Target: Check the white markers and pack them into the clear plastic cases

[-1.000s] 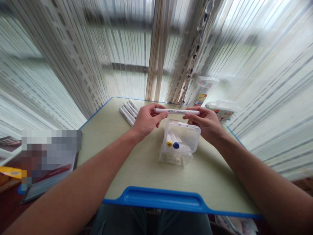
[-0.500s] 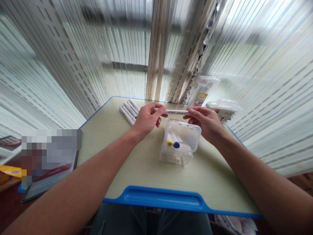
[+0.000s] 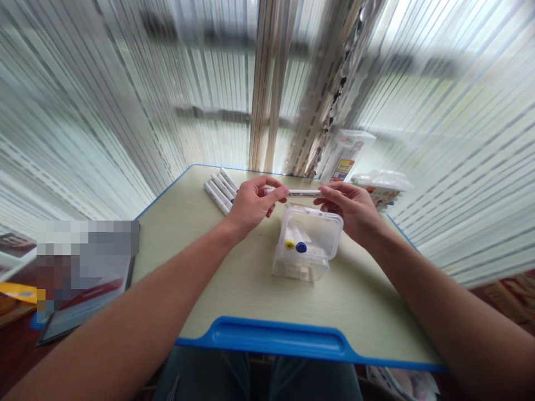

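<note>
Level between my two hands is a white marker (image 3: pixel 305 194) with dark print on its barrel. My left hand (image 3: pixel 256 201) is closed on its left end, where a bit of pink shows by the fingers. The other end is pinched by my right hand (image 3: pixel 349 201). Just below the marker, a clear plastic box (image 3: pixel 303 272) stands on the table, holding a yellow-ended marker (image 3: pixel 290 243) and a blue-ended marker (image 3: pixel 301 247). Several white markers (image 3: pixel 218 195) lie side by side left of my left hand, partly hidden by it.
The light wooden table (image 3: pixel 225 284) has a blue rim and a blue front tray (image 3: pixel 278 341). At the back right stand a clear package (image 3: pixel 351 153) and a plastic-wrapped pack (image 3: pixel 382 186). String curtains (image 3: pixel 200 83) hang behind. A dark-edged flat item (image 3: pixel 96 295) is at the left.
My left fingers have slid slightly right along the marker, and more pink shows at its left end. The box and the lying markers stay in place.
</note>
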Tool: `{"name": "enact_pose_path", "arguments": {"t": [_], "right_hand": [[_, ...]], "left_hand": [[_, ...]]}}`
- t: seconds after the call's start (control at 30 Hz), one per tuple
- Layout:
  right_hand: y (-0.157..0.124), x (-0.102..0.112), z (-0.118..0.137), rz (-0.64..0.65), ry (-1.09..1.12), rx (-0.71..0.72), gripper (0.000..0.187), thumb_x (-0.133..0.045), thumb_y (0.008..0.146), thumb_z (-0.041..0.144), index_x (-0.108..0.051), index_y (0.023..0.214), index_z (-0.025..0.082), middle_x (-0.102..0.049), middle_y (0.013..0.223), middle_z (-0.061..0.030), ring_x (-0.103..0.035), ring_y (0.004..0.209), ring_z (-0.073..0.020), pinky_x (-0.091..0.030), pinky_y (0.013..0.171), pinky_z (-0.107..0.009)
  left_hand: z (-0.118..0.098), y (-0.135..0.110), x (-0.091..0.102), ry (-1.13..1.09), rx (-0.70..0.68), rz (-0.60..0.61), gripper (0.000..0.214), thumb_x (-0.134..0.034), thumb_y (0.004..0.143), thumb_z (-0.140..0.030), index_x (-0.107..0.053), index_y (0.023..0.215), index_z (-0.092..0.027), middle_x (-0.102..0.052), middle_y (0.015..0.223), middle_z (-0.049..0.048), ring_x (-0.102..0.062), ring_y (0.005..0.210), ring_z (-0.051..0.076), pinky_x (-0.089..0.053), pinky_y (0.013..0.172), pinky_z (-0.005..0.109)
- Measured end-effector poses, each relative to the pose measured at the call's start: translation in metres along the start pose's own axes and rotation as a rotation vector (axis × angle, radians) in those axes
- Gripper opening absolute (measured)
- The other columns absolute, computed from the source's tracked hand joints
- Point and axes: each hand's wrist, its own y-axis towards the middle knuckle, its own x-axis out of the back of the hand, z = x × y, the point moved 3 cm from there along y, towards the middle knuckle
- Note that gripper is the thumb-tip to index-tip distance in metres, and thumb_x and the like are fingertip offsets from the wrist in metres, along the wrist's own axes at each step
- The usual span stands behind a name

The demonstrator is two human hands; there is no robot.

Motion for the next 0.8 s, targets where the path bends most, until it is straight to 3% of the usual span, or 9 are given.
{"name": "enact_pose_path", "arguments": {"t": [0.13,0.4,0.63,0.8], "right_hand": [[0.0001,0.0007,0.0009,-0.015,-0.004,-0.004,0.027,-0.084,0.066,0.038,-0.07,0.079,0.019,-0.071,0.069,-0.0033,-0.057,0.046,-0.0096,-0.041,0.042,-0.022],[-0.0011,-0.001,0.004,-0.011,0.028,-0.033,0.031,-0.086,0.062,0.029,-0.072,0.088,0.019,-0.073,0.074,-0.003,-0.053,0.045,-0.0077,-0.041,0.043,-0.023],[0.0001,0.0006,0.0038,-0.019,0.016,-0.035,0.022,-0.079,0.07,0.035,-0.073,0.085,0.02,-0.072,0.072,-0.0036,-0.058,0.048,-0.0112,-0.041,0.042,-0.024],[0.0015,0.0015,0.0026,-0.034,0.02,-0.026,0.019,-0.078,0.071,0.034,-0.073,0.082,0.02,-0.069,0.067,-0.0026,-0.058,0.048,-0.0111,-0.04,0.041,-0.023]], "left_hand": [[-0.0017,0.0,0.0003,-0.017,0.018,-0.014,0.023,-0.072,0.077,-0.031,-0.067,0.09,-0.012,-0.07,0.075,0.0052,-0.046,0.043,0.004,-0.037,0.043,0.019],[-0.0024,0.0,0.0018,-0.103,0.015,-0.015,0.03,-0.08,0.069,-0.025,-0.069,0.094,-0.012,-0.067,0.071,0.0018,-0.046,0.045,0.004,-0.036,0.043,0.019],[-0.0031,0.0011,0.0023,-0.159,0.097,-0.019,0.018,-0.067,0.082,-0.026,-0.069,0.093,-0.013,-0.072,0.08,0.0071,-0.048,0.044,0.004,-0.039,0.045,0.018],[-0.0027,0.001,0.002,-0.169,0.104,-0.006,0.02,-0.059,0.088,-0.029,-0.069,0.094,-0.012,-0.073,0.08,0.0084,-0.049,0.044,0.005,-0.04,0.045,0.018]]}}
